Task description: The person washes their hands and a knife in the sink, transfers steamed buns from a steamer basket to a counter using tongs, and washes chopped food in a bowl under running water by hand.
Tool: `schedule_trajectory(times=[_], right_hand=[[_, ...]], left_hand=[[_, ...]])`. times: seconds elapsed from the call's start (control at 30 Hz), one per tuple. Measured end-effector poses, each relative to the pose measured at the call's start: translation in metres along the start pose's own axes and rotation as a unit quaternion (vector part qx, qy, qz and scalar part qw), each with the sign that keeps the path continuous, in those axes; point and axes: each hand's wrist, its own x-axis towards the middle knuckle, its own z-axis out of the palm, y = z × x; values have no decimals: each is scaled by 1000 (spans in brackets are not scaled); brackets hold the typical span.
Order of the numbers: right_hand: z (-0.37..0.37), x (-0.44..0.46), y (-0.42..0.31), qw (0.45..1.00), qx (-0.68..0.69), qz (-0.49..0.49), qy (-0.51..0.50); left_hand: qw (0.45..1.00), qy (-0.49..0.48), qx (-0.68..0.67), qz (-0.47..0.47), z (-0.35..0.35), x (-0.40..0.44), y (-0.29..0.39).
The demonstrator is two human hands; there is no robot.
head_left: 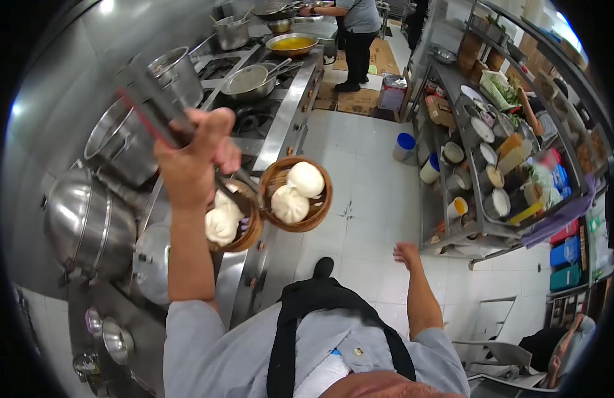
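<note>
My left hand point(195, 149) is wrapped around a pair of metal tongs point(151, 99), which is blurred at its upper end. The tongs' lower ends reach the left side of a round bamboo steamer basket point(328, 202) that juts out past the stove edge. Two white buns point(291, 203) lie inside it, one with a pleated top. Beside it, partly behind my left forearm, is a second bamboo basket point(255, 227) with white buns point(222, 224). My right hand point(406, 255) hangs out over the floor, holding nothing, its fingers apart.
A stove point(300, 73) runs along the left with tall pots point(174, 76), a strainer on a pan point(247, 79) and a wide pan of yellow liquid point(292, 44). A person point(360, 26) stands at the far end. On the right, metal shelving point(446, 229) holds containers.
</note>
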Motion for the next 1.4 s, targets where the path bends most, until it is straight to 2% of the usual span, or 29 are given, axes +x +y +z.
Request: schedule_trajectory(times=[0.03,0.07,0.1,0.13,0.17,0.23,0.27,0.3,0.4,0.5,0.53,0.57,0.63,0.8,0.87,0.97,1.0,1.03,1.1,1.23,1.4], right_hand=[[-29,16,24,998,44,-4,50],[-52,15,36,993,74,41,88],[-70,10,48,985,43,90,139],[-100,14,84,981,66,98,151],[-103,-7,83,964,34,164,207],[-154,-3,168,938,91,231,241],[-120,-50,139,916,166,211,297],[-107,-69,138,895,187,249,319],[-94,-72,140,858,247,292,344],[-92,-27,121,840,292,300,344],[-96,-2,110,841,297,298,340],[-103,22,98,844,299,295,334],[-120,72,66,852,302,286,320],[-174,145,6,869,302,236,313],[-182,157,-10,861,317,224,330],[-179,179,-33,842,341,226,352],[-175,187,-41,833,349,231,362],[-170,195,-49,823,359,236,370],[-155,207,-62,794,384,257,395],[-111,219,-108,727,429,307,440],[-66,238,-183,668,466,332,476]], left_hand=[[1000,-11,-7,-16,16,23,-17],[999,-35,0,-17,30,48,-38],[998,-61,10,-22,44,71,-58],[998,-59,5,-26,65,92,-74],[996,-84,-13,-36,81,112,-95],[990,-132,-29,-49,114,145,-136],[986,-158,-18,-55,130,160,-160],[984,-166,-21,-63,148,173,-183],[977,-196,-43,-75,211,211,-254],[971,-203,-46,-121,273,246,-320],[976,-189,-13,-108,296,254,-342],[974,-199,-37,-99,317,262,-359],[971,-208,1,-123,360,285,-397],[973,-221,-53,-47,454,356,-490],[976,-216,-18,-36,494,380,-513],[973,-223,-47,-24,555,419,-572],[968,-231,-88,-40,578,432,-600],[970,-234,-68,-18,601,444,-630],[962,-259,-85,-30,652,460,-680],[941,-300,-127,-86,765,477,-795],[889,-398,-139,-179,886,481,-905]])
